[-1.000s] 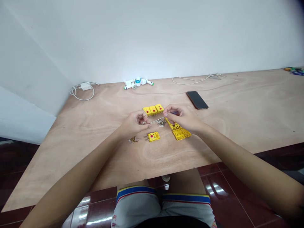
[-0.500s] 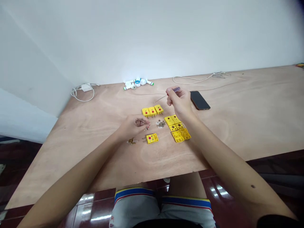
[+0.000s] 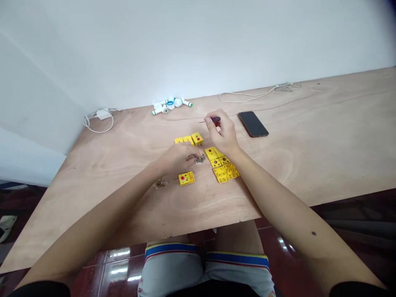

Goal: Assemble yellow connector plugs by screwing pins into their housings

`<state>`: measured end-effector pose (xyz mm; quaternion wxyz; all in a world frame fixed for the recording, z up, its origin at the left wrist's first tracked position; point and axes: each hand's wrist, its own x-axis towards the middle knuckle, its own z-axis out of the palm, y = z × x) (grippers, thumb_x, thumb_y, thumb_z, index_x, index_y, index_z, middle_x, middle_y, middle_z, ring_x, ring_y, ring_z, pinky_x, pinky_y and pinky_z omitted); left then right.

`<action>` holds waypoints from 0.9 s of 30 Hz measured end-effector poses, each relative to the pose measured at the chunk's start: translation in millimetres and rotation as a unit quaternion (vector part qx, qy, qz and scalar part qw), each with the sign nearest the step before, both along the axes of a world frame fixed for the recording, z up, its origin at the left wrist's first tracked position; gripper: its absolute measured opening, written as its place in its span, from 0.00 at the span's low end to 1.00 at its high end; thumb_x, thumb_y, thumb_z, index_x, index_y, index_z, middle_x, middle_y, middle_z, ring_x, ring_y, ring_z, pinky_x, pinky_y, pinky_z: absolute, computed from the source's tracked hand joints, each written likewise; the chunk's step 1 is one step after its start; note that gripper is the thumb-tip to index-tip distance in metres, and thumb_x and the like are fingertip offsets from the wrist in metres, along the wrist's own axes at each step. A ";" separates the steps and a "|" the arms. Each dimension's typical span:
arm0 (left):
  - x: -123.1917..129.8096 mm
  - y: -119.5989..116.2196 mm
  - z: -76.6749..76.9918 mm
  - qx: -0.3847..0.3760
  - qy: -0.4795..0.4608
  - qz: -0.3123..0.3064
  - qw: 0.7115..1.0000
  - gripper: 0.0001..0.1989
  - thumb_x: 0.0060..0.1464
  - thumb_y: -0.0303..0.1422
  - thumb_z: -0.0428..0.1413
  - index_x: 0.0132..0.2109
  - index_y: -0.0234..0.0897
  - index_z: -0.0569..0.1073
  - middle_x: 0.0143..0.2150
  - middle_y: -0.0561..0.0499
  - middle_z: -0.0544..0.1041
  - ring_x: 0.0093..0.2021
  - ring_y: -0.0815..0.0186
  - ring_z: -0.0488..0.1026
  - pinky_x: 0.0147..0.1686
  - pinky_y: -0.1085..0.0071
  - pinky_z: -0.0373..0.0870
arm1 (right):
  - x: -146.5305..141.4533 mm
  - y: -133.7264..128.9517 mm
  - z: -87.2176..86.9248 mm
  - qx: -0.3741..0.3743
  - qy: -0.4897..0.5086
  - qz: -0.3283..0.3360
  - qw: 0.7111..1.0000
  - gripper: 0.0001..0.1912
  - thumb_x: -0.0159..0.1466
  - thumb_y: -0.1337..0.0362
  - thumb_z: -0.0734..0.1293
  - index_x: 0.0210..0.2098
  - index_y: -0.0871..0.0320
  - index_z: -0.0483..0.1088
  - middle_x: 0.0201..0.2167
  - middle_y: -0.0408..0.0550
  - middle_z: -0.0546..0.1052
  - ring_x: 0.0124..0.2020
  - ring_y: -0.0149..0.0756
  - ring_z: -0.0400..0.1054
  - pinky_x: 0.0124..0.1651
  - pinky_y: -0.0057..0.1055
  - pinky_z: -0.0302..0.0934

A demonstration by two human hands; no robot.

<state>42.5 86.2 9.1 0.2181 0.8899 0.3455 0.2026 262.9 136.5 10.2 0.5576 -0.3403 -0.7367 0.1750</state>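
My right hand [image 3: 222,130] is closed around the purple handle of a screwdriver [image 3: 214,119], raised above the table. My left hand [image 3: 182,159] has its fingertips at a small pile of metal screws [image 3: 200,159]; whether they pinch anything is too small to tell. Behind it stand yellow plugs [image 3: 197,139], partly covered by the hand. One open yellow plug [image 3: 186,178] with a red dot lies in front, its pins to the left. Yellow housing parts [image 3: 222,173] are grouped below my right hand. Brass-coloured pieces [image 3: 160,184] lie left of the open plug.
A black phone [image 3: 253,124] lies right of my right hand. Along the wall are white and blue plastic fittings [image 3: 170,104], a white charger with cable [image 3: 103,114] and a thin white cable [image 3: 247,99]. The table's front edge [image 3: 213,227] is above my legs.
My left hand has moved from above the open plug to the screw pile. The screwdriver has turned in my right hand and now points more level. The whole view has shifted slightly.
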 end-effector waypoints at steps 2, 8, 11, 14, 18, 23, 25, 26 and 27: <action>0.0 -0.2 -1.9 0.021 0.012 0.006 1.000 0.12 0.65 0.24 0.54 0.39 0.40 0.83 0.37 0.51 0.85 0.38 0.63 0.77 0.44 0.64 0.73 | -0.9 -0.4 0.2 -0.006 -0.002 -0.005 1.000 0.17 0.81 0.47 0.61 0.44 0.51 0.70 0.43 0.52 0.76 0.44 0.44 0.70 0.51 0.43 0.66; -31.5 -19.0 2.7 0.082 -0.023 0.023 0.996 0.13 0.69 0.26 0.52 0.44 0.39 0.83 0.41 0.47 0.85 0.44 0.60 0.80 0.47 0.63 0.76 | -8.0 -7.9 -1.8 -0.012 0.028 0.018 0.999 0.17 0.81 0.47 0.62 0.44 0.51 0.70 0.41 0.50 0.75 0.44 0.43 0.71 0.51 0.42 0.66; -62.6 -33.5 12.7 0.082 -0.015 0.032 0.996 0.12 0.71 0.29 0.55 0.51 0.38 0.84 0.41 0.47 0.84 0.38 0.64 0.78 0.39 0.68 0.73 | -12.9 -12.8 -0.5 -0.023 0.049 0.035 0.998 0.18 0.80 0.44 0.63 0.43 0.51 0.70 0.40 0.49 0.74 0.43 0.43 0.70 0.51 0.42 0.66; -87.6 -42.8 20.8 0.120 0.001 0.051 0.991 0.10 0.70 0.32 0.57 0.45 0.38 0.84 0.29 0.52 0.77 0.28 0.68 0.71 0.32 0.70 0.67 | -18.7 -18.6 3.1 -0.078 0.072 0.038 0.994 0.24 0.77 0.36 0.64 0.40 0.50 0.67 0.36 0.46 0.71 0.37 0.40 0.70 0.47 0.41 0.68; -92.8 -48.3 23.7 0.135 0.016 0.023 0.990 0.12 0.72 0.38 0.59 0.43 0.38 0.84 0.32 0.49 0.79 0.32 0.65 0.75 0.34 0.69 0.68 | -26.4 -27.3 8.1 -0.155 0.134 0.076 0.976 0.31 0.72 0.30 0.66 0.35 0.50 0.63 0.31 0.42 0.68 0.28 0.35 0.68 0.35 0.37 0.68; -76.1 -53.9 16.6 0.128 0.033 -0.043 0.990 0.21 0.69 0.52 0.63 0.53 0.38 0.84 0.41 0.45 0.82 0.40 0.58 0.79 0.42 0.63 0.74 | -32.3 -41.9 10.8 -0.268 0.137 0.206 0.931 0.29 0.68 0.33 0.73 0.34 0.49 0.64 0.28 0.40 0.69 0.22 0.32 0.63 0.24 0.35 0.64; -71.7 -56.0 12.1 0.133 0.027 -0.052 0.989 0.21 0.70 0.51 0.63 0.54 0.38 0.83 0.46 0.43 0.83 0.45 0.56 0.81 0.45 0.62 0.75 | -33.9 -47.6 10.3 -0.286 0.116 0.255 0.916 0.28 0.68 0.35 0.75 0.33 0.50 0.67 0.29 0.41 0.70 0.21 0.31 0.63 0.23 0.35 0.64; -70.3 -56.8 10.1 0.133 0.025 -0.054 0.989 0.21 0.70 0.52 0.64 0.54 0.38 0.84 0.47 0.42 0.83 0.46 0.55 0.81 0.46 0.62 0.76 | -34.6 -49.8 9.7 -0.287 0.108 0.274 0.911 0.27 0.69 0.37 0.75 0.32 0.51 0.68 0.29 0.41 0.71 0.22 0.31 0.64 0.23 0.35 0.64; -69.3 -57.5 8.3 0.130 0.024 -0.054 0.990 0.22 0.69 0.52 0.64 0.54 0.39 0.84 0.47 0.43 0.83 0.46 0.55 0.81 0.46 0.62 0.76 | -35.2 -51.6 9.0 -0.289 0.103 0.290 0.907 0.26 0.70 0.38 0.75 0.32 0.51 0.69 0.30 0.42 0.71 0.22 0.31 0.65 0.23 0.34 0.63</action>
